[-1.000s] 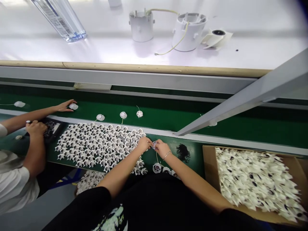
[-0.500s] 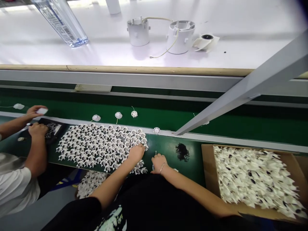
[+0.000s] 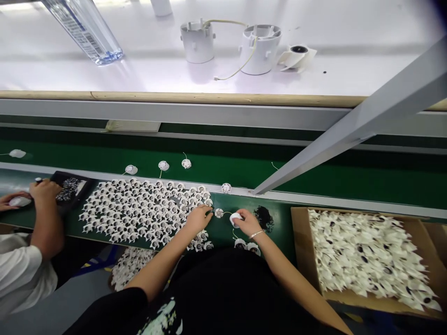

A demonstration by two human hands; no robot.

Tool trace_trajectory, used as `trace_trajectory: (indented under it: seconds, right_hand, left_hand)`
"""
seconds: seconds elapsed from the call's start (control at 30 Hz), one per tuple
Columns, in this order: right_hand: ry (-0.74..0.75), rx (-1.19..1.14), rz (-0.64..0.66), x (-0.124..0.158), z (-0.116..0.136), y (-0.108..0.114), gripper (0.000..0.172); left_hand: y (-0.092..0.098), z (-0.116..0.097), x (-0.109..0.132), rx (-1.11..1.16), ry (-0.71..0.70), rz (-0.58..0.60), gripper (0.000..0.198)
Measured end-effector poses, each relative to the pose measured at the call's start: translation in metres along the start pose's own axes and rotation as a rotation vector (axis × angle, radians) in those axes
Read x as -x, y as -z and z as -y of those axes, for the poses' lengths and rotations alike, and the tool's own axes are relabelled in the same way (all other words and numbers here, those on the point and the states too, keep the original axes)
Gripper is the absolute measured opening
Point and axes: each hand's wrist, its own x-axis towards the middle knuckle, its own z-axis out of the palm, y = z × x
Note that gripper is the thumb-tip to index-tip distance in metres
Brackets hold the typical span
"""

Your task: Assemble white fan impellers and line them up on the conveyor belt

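Observation:
My left hand (image 3: 198, 217) rests at the right edge of a spread of several small white fan impellers (image 3: 146, 209) on the green bench, fingers curled beside one small round part (image 3: 219, 213). My right hand (image 3: 246, 221) is closed on a white round part (image 3: 235, 217) with a thin wire. Two more round parts (image 3: 246, 245) lie near my right wrist. Another round part (image 3: 226, 188) sits on the grey rail.
A cardboard box (image 3: 366, 253) of white fan blades stands at right. Round wired parts (image 3: 163, 165) lie on the green conveyor belt (image 3: 223, 167). A co-worker's hands (image 3: 42, 190) work at a black tray (image 3: 71, 186) at left. A grey slanted bar (image 3: 349, 130) crosses the right. White housings (image 3: 260, 49) sit on the far table.
My right hand rose from the bench edge with a white round part and moved right. My left hand shifted slightly right. The co-worker's far hand drew back from the belt.

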Motion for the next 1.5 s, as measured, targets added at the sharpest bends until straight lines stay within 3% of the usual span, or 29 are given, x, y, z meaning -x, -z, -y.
trace_trajectory:
  seconds: [0.1,0.23,0.37,0.6,0.8,0.97,1.13,1.27,1.37,1.43,1.5]
  right_hand:
    - [-0.060,-0.224,-0.050,-0.012,-0.008,-0.004,0.034]
    - [-0.065,-0.381,-0.092,-0.023,-0.010,-0.015,0.035]
    - [0.049,-0.398,-0.135,-0.026,-0.009,-0.027,0.035]
    - [0.420,-0.215,-0.244,-0.036,0.004,-0.043,0.031]
    - [0.671,0.071,-0.162,-0.039,0.005,-0.052,0.029]
    - [0.636,0.295,-0.121,-0.039,-0.001,-0.058,0.030]
    - [0.517,0.462,-0.082,-0.036,0.003,-0.062,0.029]
    - [0.476,0.543,-0.036,-0.031,0.010,-0.055,0.028]
    - [0.481,0.574,-0.017,-0.032,0.017,-0.044,0.027]
    - [0.466,0.583,-0.053,-0.035,0.023,-0.033,0.023]
    - [0.410,0.583,-0.147,-0.038,0.026,-0.022,0.030]
  left_hand:
    - [-0.002,-0.012,-0.020,0.041,-0.063,0.033,0.028]
    - [-0.004,-0.039,-0.071,0.124,-0.159,0.046,0.033]
    - [0.004,-0.038,-0.097,0.205,-0.096,-0.026,0.033]
    - [0.010,0.006,-0.057,0.310,0.112,-0.051,0.032]
    - [-0.010,0.010,-0.025,0.323,0.184,-0.033,0.027]
    - [-0.027,0.008,-0.025,0.326,0.184,0.058,0.025]
    - [-0.029,0.019,-0.043,0.291,0.201,0.194,0.028]
    - [-0.026,0.018,-0.050,0.233,0.157,0.172,0.031]
    - [-0.022,0.016,-0.033,0.163,0.099,0.070,0.032]
    - [-0.019,0.019,-0.009,0.116,0.043,-0.014,0.032]
    - [-0.016,0.025,0.022,0.078,-0.039,-0.040,0.034]
